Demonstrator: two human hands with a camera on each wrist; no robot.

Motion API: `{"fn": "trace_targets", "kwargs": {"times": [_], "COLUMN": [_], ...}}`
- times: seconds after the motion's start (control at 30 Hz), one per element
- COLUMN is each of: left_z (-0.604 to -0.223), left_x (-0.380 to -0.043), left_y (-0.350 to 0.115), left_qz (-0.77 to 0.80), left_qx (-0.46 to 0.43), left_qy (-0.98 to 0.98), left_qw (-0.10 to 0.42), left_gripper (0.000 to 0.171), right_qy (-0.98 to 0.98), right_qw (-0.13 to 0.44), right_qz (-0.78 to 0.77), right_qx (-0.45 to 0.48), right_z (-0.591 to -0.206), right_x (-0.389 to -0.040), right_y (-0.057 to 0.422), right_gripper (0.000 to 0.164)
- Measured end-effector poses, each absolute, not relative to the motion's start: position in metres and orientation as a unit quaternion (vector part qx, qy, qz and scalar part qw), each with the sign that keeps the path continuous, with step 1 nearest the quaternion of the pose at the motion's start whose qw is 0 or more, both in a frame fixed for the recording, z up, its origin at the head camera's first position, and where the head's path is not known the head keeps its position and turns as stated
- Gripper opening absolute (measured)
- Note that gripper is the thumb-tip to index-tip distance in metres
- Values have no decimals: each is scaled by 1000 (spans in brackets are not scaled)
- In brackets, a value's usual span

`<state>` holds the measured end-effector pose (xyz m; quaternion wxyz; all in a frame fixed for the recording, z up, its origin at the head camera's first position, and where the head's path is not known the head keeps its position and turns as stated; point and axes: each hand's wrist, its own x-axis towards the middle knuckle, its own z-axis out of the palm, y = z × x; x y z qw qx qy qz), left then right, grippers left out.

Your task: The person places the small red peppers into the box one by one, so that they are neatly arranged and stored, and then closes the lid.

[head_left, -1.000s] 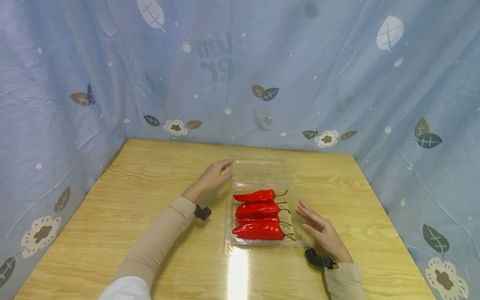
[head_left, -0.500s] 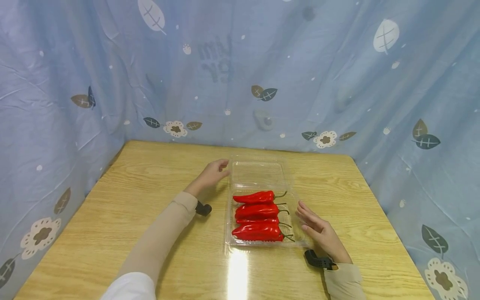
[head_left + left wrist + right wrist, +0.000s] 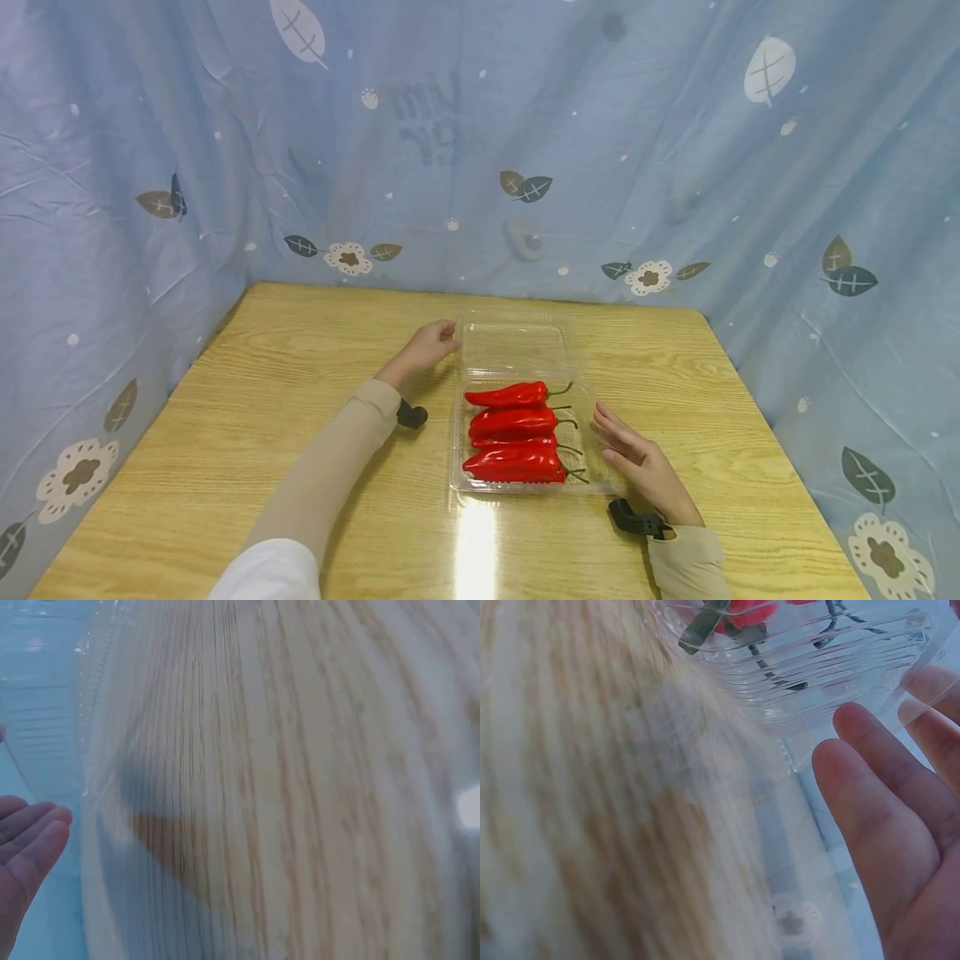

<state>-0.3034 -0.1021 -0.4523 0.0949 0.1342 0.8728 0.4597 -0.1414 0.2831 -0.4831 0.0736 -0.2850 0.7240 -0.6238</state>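
Note:
A clear plastic clamshell container (image 3: 456, 433) lies in the head view with its lid (image 3: 513, 346) folded back on the far side. Several red peppers (image 3: 517, 462) lie side by side in the base, green stems pointing right. At the lid's left edge is my left hand (image 3: 423, 348), fingers loosely extended; whether the fingertips touch the plastic I cannot tell. My right hand (image 3: 651, 473) is beside the base's right wall, thumb and fingers apart. In the right wrist view, fingertips (image 3: 855, 720) come close to the ribbed wall, and contact is unclear.
The wooden table (image 3: 322, 350) extends around the container on all sides. A blue patterned curtain (image 3: 420, 150) borders its back and sides. Black wrist cameras (image 3: 411, 414) are worn on both wrists. Bright glare lies in front of the container.
My left hand has shifted slightly left, and the lid's left edge appears a little further left too. The right hand and the peppers stay where they were.

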Motion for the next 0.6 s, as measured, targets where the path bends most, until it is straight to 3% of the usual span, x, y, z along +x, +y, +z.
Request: {"fn": "trace_targets", "kwargs": {"times": [0.6], "left_z": [-457], "left_x": [-307], "left_y": [-100], "left_qz": [458], "left_qx": [126], "left_qy": [872], "left_qw": [115], "left_gripper": [56], "right_qy": [714], "right_qw": [71], "right_qz": [-629], "right_qx": [-299], "right_z": [-481], "right_x": [-141], "right_y": [282], "right_gripper": [51]}}
